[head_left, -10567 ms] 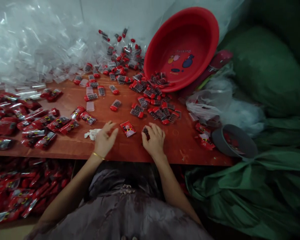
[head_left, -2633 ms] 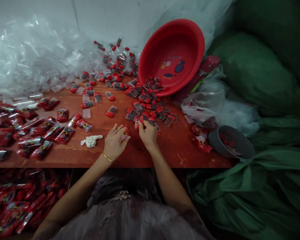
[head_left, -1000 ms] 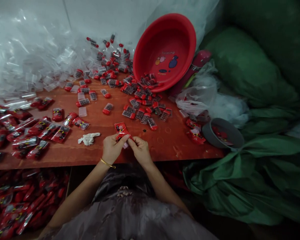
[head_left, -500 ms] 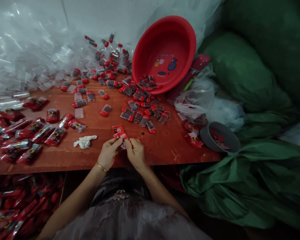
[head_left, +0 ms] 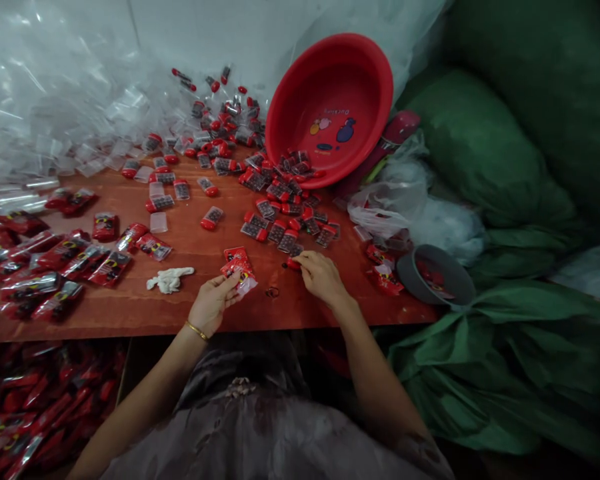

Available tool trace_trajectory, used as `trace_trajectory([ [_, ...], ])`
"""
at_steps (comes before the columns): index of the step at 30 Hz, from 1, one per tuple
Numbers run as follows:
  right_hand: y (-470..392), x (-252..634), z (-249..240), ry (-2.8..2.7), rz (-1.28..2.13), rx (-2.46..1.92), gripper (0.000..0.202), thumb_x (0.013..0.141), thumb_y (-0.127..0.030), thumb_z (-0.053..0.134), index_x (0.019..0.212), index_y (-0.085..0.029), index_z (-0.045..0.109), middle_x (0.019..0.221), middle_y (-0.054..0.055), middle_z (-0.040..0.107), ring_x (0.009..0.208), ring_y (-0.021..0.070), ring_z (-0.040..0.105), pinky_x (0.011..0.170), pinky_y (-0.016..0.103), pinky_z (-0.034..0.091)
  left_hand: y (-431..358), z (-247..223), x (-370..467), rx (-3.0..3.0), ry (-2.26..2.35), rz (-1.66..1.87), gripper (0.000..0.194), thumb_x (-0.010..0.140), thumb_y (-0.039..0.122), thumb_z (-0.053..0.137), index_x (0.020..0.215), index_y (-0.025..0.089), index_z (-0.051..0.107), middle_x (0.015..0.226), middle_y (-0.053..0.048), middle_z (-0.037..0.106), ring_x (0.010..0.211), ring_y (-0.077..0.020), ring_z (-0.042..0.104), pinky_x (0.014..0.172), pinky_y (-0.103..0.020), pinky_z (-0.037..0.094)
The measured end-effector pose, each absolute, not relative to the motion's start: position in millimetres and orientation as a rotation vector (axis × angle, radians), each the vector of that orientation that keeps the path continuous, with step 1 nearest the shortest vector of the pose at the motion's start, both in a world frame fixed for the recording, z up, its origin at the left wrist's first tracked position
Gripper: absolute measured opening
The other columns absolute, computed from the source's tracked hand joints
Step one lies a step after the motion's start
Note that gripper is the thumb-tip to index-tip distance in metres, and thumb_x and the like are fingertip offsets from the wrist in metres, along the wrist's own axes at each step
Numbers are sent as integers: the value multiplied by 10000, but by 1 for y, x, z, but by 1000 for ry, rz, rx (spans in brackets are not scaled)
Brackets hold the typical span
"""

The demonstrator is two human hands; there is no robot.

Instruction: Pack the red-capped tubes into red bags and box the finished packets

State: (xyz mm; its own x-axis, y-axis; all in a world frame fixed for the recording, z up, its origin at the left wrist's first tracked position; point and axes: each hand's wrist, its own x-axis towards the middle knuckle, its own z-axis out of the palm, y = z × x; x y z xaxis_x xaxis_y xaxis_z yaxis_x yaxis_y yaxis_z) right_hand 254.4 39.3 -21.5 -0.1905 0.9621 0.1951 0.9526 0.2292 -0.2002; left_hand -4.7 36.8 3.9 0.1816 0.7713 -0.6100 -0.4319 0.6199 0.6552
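My left hand [head_left: 214, 301], with a gold bangle at the wrist, pinches a red printed packet [head_left: 239, 265] with a clear end above the near part of the table. To its right, my right hand [head_left: 322, 276] has its fingers closed on a small container with a red end [head_left: 293, 264], partly hidden by the fingers. More small clear containers with red ends and dark contents [head_left: 277, 232] lie in a heap just beyond my right hand. A small dark ring-like item [head_left: 272, 292] rests on the table between my hands.
A tilted red basin [head_left: 350, 87] stands behind the heap. Filled red packets [head_left: 63, 257] and a crumpled white piece [head_left: 170, 281] lie left. A grey bowl [head_left: 410, 277], plastic bags [head_left: 387, 203] and green sacks [head_left: 485, 133] are at right. Clear plastic sleeves [head_left: 75, 100] pile up back left.
My right hand has left the packet and moved right and forward to a container at the heap's near edge. My left hand still holds the packet, slightly further left.
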Motion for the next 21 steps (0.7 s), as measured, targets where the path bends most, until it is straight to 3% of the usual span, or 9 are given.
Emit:
trace_trajectory([
  [6,33,251,-15,-2311,-100,-1813,427,828,-56,412,1176,-222,598,1190,68,613,989,222,517,796,347,370,33,7,-10,408,1107,881,358,483,331,856,672,125,632,649,-26,687,573,-118,630,595,-233,497],
  [10,56,260,-17,-2458,-81,-1752,373,847,-150,493,1207,-203,573,1281,76,566,1040,249,495,868,388,341,29,12,-13,394,1082,867,365,508,356,845,696,129,630,674,-38,696,602,-141,649,579,-242,504],
  [13,62,255,-24,-2376,2,-1740,273,860,-224,522,1113,-174,614,1174,106,630,1007,252,534,887,407,341,24,15,-16,400,1059,849,358,542,367,828,730,129,636,718,-58,709,650,-159,665,596,-253,511],
  [18,21,223,-19,-1909,647,-1577,269,912,-340,422,1044,-178,591,823,60,695,707,171,638,710,316,453,23,15,-18,402,1043,851,380,517,386,836,727,140,637,713,-45,703,650,-156,660,599,-256,511],
  [21,-18,199,-3,-1601,1206,-1374,325,893,-454,417,990,-185,571,705,6,661,450,97,568,500,232,443,23,13,-15,436,1045,883,399,497,405,838,718,134,647,705,-41,697,636,-143,649,603,-247,502],
])
